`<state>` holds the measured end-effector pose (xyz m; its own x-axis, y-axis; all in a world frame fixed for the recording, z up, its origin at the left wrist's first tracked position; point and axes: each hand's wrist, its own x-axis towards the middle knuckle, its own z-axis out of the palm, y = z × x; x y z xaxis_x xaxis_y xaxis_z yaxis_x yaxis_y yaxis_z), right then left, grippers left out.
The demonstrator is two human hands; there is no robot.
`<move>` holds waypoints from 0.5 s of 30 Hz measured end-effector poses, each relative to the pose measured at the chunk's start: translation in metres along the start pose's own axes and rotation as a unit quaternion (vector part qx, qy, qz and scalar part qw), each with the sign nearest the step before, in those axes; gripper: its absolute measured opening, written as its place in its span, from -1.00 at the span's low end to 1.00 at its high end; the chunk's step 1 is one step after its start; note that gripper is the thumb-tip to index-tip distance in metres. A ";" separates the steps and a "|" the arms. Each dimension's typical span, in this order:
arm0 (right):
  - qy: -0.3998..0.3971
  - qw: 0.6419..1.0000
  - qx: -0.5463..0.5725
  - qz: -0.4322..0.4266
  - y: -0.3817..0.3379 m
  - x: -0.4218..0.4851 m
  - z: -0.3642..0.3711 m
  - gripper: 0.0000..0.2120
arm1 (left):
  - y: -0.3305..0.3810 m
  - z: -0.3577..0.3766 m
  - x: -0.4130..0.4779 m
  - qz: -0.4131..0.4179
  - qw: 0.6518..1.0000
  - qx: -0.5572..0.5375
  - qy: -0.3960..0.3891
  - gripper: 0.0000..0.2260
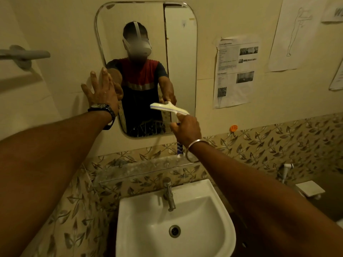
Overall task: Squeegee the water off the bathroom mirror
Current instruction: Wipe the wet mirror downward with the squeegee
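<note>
A rounded rectangular mirror (181, 58) hangs on the cream wall above the sink. My right hand (186, 127) grips the handle of a white squeegee (168, 108), whose blade lies tilted against the lower right part of the glass. Water drops and streaks show near the mirror's bottom edge. My left hand (101, 89), wearing a dark wristwatch, is spread flat with fingers apart on the mirror's left edge and the wall beside it. The glass reflects a person with a headset and both arms.
A white sink (130, 216) with a metal tap (169, 193) stands below, under a narrow glass shelf (146, 168). Printed papers (234, 71) hang on the wall at right. A grey towel bar (24, 54) sticks out at left. A soap dish (310, 189) sits at lower right.
</note>
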<state>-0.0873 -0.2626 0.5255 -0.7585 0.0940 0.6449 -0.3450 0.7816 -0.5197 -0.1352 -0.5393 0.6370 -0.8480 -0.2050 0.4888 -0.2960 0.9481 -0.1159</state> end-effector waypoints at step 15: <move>0.039 0.994 0.077 0.065 0.024 -0.012 0.006 -0.62 | 0.003 -0.002 0.000 -0.003 1.000 -0.008 -0.001 0.03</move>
<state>-0.0898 -0.2485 0.5026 -0.7594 0.2409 0.6044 -0.3309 0.6568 -0.6776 -0.1347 -0.5358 0.6385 -0.8467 -0.2113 0.4882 -0.2943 0.9506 -0.0990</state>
